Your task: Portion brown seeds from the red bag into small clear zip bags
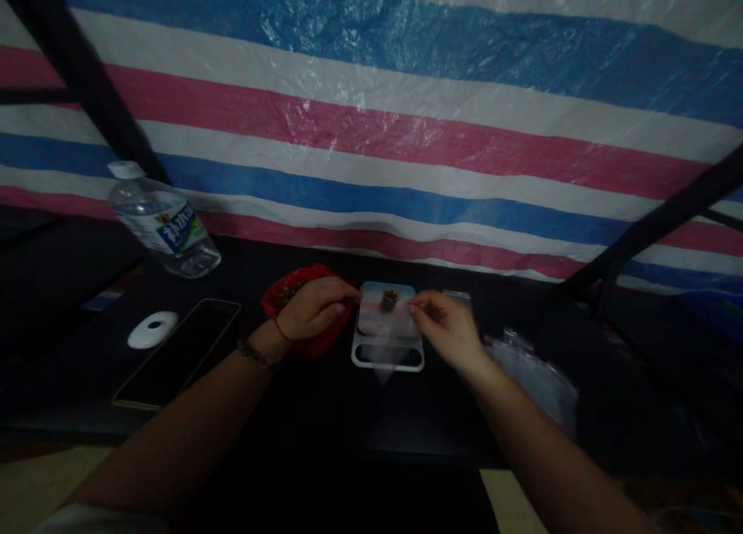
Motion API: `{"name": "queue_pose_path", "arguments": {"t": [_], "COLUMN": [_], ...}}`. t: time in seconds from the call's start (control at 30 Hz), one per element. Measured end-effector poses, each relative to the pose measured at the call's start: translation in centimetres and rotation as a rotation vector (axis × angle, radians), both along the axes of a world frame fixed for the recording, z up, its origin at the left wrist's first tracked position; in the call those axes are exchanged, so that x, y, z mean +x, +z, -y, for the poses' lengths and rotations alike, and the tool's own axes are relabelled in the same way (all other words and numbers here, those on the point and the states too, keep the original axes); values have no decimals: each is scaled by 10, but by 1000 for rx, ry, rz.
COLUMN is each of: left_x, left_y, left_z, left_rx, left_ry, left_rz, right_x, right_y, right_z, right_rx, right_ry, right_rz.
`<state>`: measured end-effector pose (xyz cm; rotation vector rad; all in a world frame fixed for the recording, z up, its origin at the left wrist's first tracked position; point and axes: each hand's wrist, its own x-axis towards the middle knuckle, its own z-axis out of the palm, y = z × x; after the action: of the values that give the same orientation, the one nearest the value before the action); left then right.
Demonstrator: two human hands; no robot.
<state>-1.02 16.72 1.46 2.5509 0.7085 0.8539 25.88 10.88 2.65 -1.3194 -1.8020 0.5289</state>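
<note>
A small white scale (pixel 388 357) sits on the dark table, with a little brown heap (pixel 388 299) on its platform. Over it hangs a small clear plastic bag (pixel 388 340), held by both hands at its top corners. My left hand (pixel 313 308) pinches the bag's left edge and lies over a red bag (pixel 293 290) holding brown bits. My right hand (pixel 446 329) pinches the bag's right edge.
A water bottle (pixel 162 224) lies tilted at the back left. A dark phone (pixel 179 352) and a white round disc (pixel 152 329) lie left of the hands. Clear plastic bags (pixel 534 379) lie at the right. A striped tarp (pixel 371 131) hangs behind the table.
</note>
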Motion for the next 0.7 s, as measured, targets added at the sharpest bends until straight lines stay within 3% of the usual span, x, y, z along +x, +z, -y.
{"name": "queue_pose_path", "arguments": {"t": [0.1, 0.23, 0.37, 0.5, 0.7], "left_x": [8, 17, 20, 18, 19], "left_y": [-2, -10, -14, -14, -16], "left_z": [8, 8, 4, 3, -1], "left_rx": [-74, -161, -206, -170, -76], "left_ry": [-66, 40, 122, 155, 143], "left_rz": [50, 4, 53, 19, -73], "right_x": [-29, -38, -32, -27, -28], "right_y": [-19, -24, -28, -41, -50], "right_z": [-6, -10, -9, -4, 2], "right_rx": [21, 9, -91, -115, -143], "right_ry": [10, 58, 151, 198, 237], "right_rz": [-39, -81, -276, -403, -378]}}
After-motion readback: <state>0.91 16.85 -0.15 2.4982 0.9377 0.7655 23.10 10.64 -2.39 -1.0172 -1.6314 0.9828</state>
